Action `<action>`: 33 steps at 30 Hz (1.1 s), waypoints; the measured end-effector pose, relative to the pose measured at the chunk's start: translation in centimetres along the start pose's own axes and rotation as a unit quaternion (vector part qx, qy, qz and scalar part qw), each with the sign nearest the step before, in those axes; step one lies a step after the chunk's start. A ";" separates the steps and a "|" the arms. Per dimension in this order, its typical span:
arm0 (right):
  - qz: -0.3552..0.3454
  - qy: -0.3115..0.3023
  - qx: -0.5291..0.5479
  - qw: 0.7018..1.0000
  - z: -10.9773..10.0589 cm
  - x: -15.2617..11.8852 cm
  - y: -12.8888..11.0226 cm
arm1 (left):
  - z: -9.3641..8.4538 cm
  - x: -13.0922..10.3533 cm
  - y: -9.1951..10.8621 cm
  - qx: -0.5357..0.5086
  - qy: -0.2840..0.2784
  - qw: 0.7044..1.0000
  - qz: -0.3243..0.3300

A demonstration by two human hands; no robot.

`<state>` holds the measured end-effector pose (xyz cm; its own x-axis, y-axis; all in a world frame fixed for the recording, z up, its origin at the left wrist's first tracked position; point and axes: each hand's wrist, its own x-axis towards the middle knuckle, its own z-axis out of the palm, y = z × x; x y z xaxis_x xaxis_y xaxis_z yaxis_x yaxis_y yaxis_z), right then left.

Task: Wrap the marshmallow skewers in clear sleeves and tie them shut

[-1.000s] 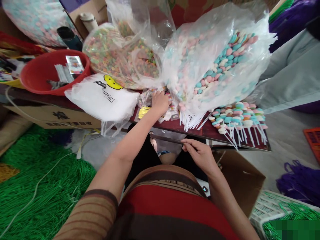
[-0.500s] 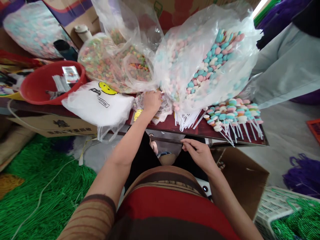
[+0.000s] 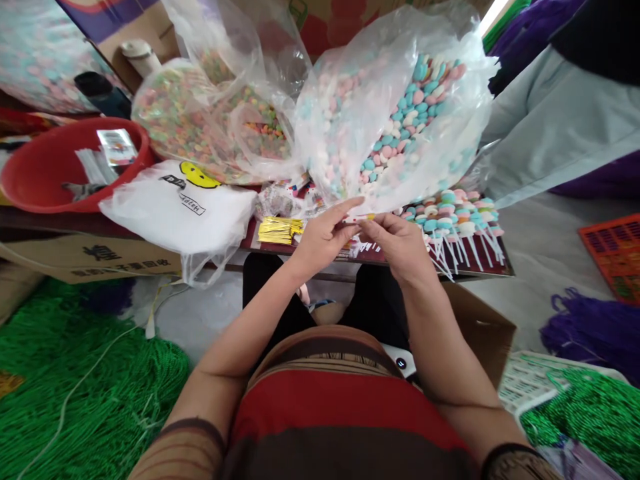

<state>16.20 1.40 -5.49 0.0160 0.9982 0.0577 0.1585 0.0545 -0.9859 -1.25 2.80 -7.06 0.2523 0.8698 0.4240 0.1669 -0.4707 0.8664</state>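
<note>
My left hand [image 3: 325, 239] and my right hand [image 3: 400, 245] meet above the table's front edge, fingertips pinched together. Between them is a small printed plastic bag [image 3: 361, 217], white with red and yellow spots, mostly covered by the fingers. A pile of similar clear printed bags [image 3: 277, 202] lies to the left, behind a bundle of yellow twist ties [image 3: 278, 230]. White sticks [image 3: 369, 247] show partly below my hands. Right of my right hand are marshmallow skewers [image 3: 463, 217] in pink, blue and white, their sticks overhanging the table edge.
Large clear sacks of marshmallows [image 3: 345, 127] and colourful gummies [image 3: 175, 117] stand behind. On the left are a white smiley-face bag [image 3: 195, 207] and a red basin [image 3: 30, 180]. A person's grey trouser leg [image 3: 565, 127] is at the right, above an orange crate [image 3: 610, 250].
My left hand has left the pile of bags and moved right. My right hand has risen from my lap to meet it, and both now pinch a small bag. The view has shifted slightly.
</note>
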 end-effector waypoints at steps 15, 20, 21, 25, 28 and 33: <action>0.092 -0.061 0.172 0.979 -1.0 -2.4 1.9 | -0.9 -3.4 0.9 -0.042 -0.086 0.972 -0.213; 0.044 0.024 0.099 0.994 -1.0 -2.9 3.0 | -1.0 -3.9 1.0 -0.105 -0.142 0.938 -0.297; 0.031 0.034 0.080 0.996 -0.9 -3.1 3.3 | -1.0 -4.0 0.9 -0.110 -0.146 0.933 -0.309; -0.007 0.058 0.019 0.998 -0.3 -4.0 4.0 | -0.8 -4.1 0.6 -0.098 -0.147 0.939 -0.295; -0.003 0.079 -0.010 0.997 0.0 -4.5 4.3 | -0.4 -4.1 0.7 -0.087 -0.133 0.947 -0.281; 0.038 0.027 0.057 0.997 -0.1 -4.6 4.1 | -0.3 -4.3 0.8 -0.114 -0.158 0.938 -0.288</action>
<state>16.86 -2.94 -9.81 0.0781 0.9969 -0.0120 0.0416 -0.0153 -0.9990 -2.43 -1.27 -8.11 0.4586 0.8658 -0.2001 0.1630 0.1394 0.9767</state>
